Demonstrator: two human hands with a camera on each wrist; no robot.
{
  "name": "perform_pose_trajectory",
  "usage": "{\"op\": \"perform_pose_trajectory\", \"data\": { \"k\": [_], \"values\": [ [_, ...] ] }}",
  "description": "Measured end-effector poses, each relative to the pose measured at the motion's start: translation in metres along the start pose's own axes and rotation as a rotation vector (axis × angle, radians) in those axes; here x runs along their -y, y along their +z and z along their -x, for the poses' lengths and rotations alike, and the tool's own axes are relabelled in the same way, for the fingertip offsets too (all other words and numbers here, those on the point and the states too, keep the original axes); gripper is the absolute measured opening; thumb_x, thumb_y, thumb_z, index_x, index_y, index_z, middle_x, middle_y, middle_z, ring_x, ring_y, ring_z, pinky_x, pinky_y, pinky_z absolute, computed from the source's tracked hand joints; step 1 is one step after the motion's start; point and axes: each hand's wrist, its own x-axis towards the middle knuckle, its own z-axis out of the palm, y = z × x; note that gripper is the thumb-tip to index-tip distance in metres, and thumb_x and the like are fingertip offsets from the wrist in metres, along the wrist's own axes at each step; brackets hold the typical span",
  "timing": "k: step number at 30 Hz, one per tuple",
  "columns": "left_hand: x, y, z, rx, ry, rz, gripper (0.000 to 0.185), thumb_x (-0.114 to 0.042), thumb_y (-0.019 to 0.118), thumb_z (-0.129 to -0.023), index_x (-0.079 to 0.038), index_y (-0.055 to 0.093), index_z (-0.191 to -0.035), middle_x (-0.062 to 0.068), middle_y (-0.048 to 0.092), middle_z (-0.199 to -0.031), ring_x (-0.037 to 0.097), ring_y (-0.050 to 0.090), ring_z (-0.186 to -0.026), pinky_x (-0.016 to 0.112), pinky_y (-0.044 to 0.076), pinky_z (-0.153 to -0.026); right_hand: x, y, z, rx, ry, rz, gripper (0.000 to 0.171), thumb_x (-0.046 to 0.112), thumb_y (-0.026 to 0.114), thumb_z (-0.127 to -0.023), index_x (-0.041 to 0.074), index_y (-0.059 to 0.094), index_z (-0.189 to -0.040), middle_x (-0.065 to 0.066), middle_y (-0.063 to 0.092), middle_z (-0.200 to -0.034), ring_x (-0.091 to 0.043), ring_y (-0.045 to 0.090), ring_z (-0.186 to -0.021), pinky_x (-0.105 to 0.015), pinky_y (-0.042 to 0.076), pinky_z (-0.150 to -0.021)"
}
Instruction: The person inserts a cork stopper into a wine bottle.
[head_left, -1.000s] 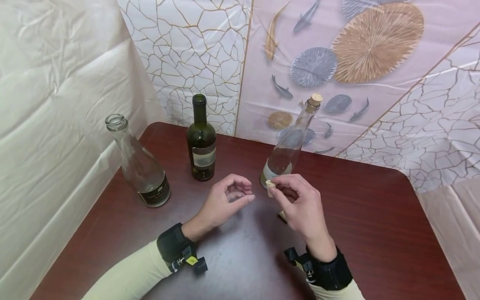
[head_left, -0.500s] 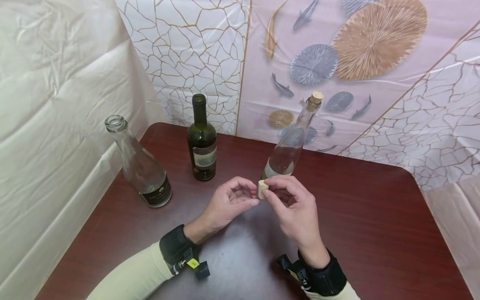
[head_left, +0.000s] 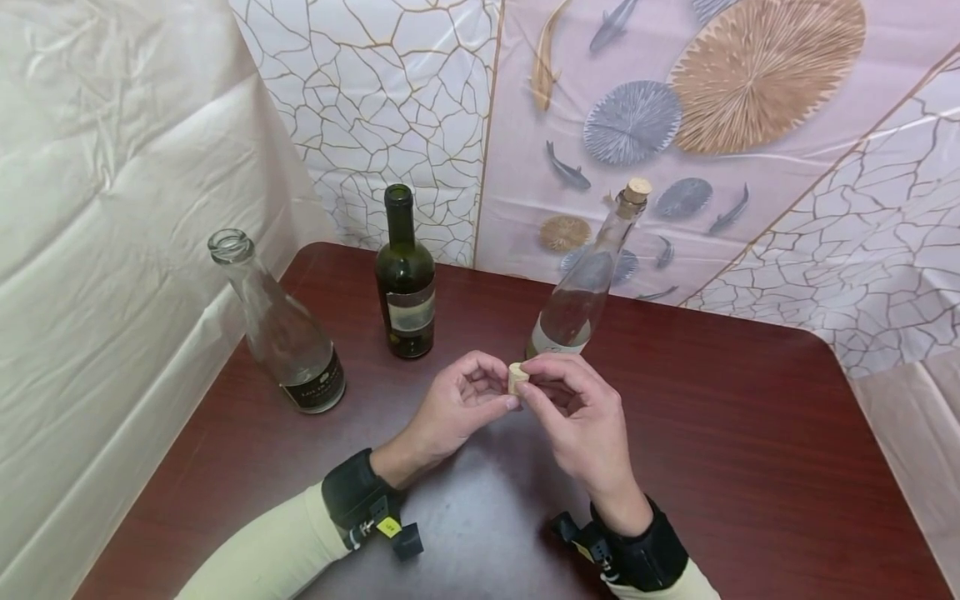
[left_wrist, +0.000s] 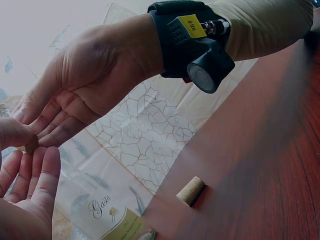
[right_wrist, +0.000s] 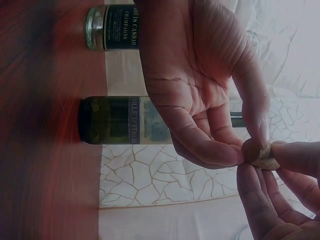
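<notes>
A small cork (head_left: 517,379) is between my two hands, above the middle of the table. My right hand (head_left: 588,412) pinches it between thumb and index finger. From the other side, my left hand (head_left: 450,404) has its thumb and fingertips on the same cork, also seen up close in the right wrist view. Just behind the right hand stands a clear bottle (head_left: 573,304) with a cork stopper (head_left: 638,191) in its mouth; the hand hides its base. A second loose cork (left_wrist: 191,191) lies on the table, visible in the left wrist view.
An uncorked clear bottle (head_left: 288,333) with a black label stands at the left. Beside it, farther back, is a dark green bottle (head_left: 405,275), also without a stopper. Patterned sheets (head_left: 375,100) hang behind the reddish-brown table (head_left: 750,433).
My right hand has moved left with the cork, bringing it to the left hand. The left hand's fingers have closed in on the cork. The bottles stay in place.
</notes>
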Motion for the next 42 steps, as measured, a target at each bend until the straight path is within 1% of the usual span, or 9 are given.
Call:
{"op": "perform_pose_trajectory", "data": {
  "k": [6, 10, 13, 16, 21, 24, 28, 34, 42],
  "values": [
    [-0.001, 0.000, 0.000, -0.004, 0.003, -0.019, 0.031, 0.009, 0.073, -0.088, 0.011, 0.057, -0.114, -0.004, 0.068, -0.104, 0.007, 0.069, -0.099, 0.021, 0.059, -0.091, -0.001, -0.001, 0.000, 0.014, -0.003, -0.003, 0.025, 0.003, 0.079, -0.091, 0.007, 0.075, -0.115, -0.009, 0.071, -0.110, -0.013, 0.074, -0.095, -0.021, 0.062, -0.080],
    [-0.001, -0.002, -0.001, -0.024, 0.021, -0.035, 0.032, 0.009, 0.074, -0.087, 0.012, 0.058, -0.115, 0.005, 0.068, -0.106, 0.008, 0.070, -0.097, 0.021, 0.059, -0.088, 0.002, -0.005, -0.002, 0.020, 0.007, -0.011, 0.030, 0.000, 0.081, -0.088, 0.005, 0.074, -0.117, -0.008, 0.071, -0.111, -0.010, 0.075, -0.098, -0.022, 0.062, -0.081],
    [-0.002, -0.005, -0.002, -0.044, 0.082, -0.128, 0.030, 0.009, 0.075, -0.086, 0.009, 0.060, -0.112, 0.013, 0.068, -0.105, 0.009, 0.069, -0.095, 0.022, 0.060, -0.086, 0.004, -0.011, -0.004, 0.007, 0.008, -0.020, 0.034, -0.003, 0.081, -0.086, 0.004, 0.073, -0.118, -0.007, 0.070, -0.112, -0.010, 0.075, -0.098, -0.021, 0.062, -0.080],
    [-0.003, -0.010, -0.003, -0.056, 0.228, -0.365, 0.027, 0.006, 0.078, -0.085, 0.001, 0.065, -0.107, 0.013, 0.068, -0.103, 0.008, 0.069, -0.094, 0.024, 0.061, -0.085, 0.004, -0.016, -0.005, -0.010, 0.012, -0.014, 0.036, -0.006, 0.081, -0.085, 0.004, 0.074, -0.118, -0.006, 0.070, -0.110, -0.009, 0.075, -0.096, -0.021, 0.062, -0.079],
    [-0.004, -0.020, -0.007, -0.077, 0.593, -0.884, 0.028, 0.001, 0.082, -0.082, -0.007, 0.068, -0.105, 0.005, 0.068, -0.104, 0.014, 0.068, -0.096, 0.029, 0.060, -0.087, 0.002, -0.021, -0.007, -0.002, 0.042, 0.009, 0.033, -0.003, 0.081, -0.086, 0.004, 0.074, -0.118, -0.010, 0.071, -0.107, -0.006, 0.074, -0.095, -0.019, 0.061, -0.080],
    [-0.006, -0.025, -0.009, -0.078, 0.713, -1.043, 0.028, -0.001, 0.082, -0.083, -0.008, 0.068, -0.106, 0.004, 0.067, -0.106, 0.018, 0.067, -0.100, 0.032, 0.058, -0.090, -0.001, -0.021, -0.008, 0.029, 0.072, 0.009, 0.032, -0.001, 0.081, -0.087, 0.003, 0.073, -0.118, -0.014, 0.071, -0.109, -0.005, 0.073, -0.095, -0.019, 0.061, -0.081],
    [-0.007, -0.029, -0.010, -0.058, 0.748, -1.124, 0.024, -0.002, 0.079, -0.086, -0.008, 0.069, -0.106, 0.004, 0.066, -0.107, 0.018, 0.066, -0.101, 0.031, 0.058, -0.092, -0.008, -0.019, -0.009, 0.063, 0.109, -0.002, 0.033, 0.000, 0.082, -0.087, 0.005, 0.073, -0.118, -0.012, 0.071, -0.110, -0.006, 0.074, -0.096, -0.020, 0.061, -0.082],
    [-0.004, -0.032, -0.010, 0.024, 0.825, -1.240, 0.015, -0.003, 0.071, -0.093, -0.007, 0.070, -0.108, 0.005, 0.064, -0.108, 0.017, 0.064, -0.100, 0.027, 0.059, -0.090, -0.017, -0.015, -0.011, 0.099, 0.192, -0.071, 0.033, 0.000, 0.081, -0.088, 0.003, 0.072, -0.120, -0.009, 0.071, -0.112, -0.014, 0.075, -0.100, -0.022, 0.062, -0.085],
    [-0.002, -0.032, -0.009, 0.078, 0.894, -1.312, 0.013, -0.005, 0.066, -0.098, -0.005, 0.071, -0.110, 0.006, 0.063, -0.107, 0.017, 0.063, -0.100, 0.026, 0.060, -0.085, -0.023, -0.014, -0.014, 0.141, 0.307, -0.117, 0.034, 0.001, 0.079, -0.090, -0.001, 0.070, -0.122, -0.024, 0.072, -0.113, -0.007, 0.073, -0.095, -0.021, 0.062, -0.083]
  ]
}}
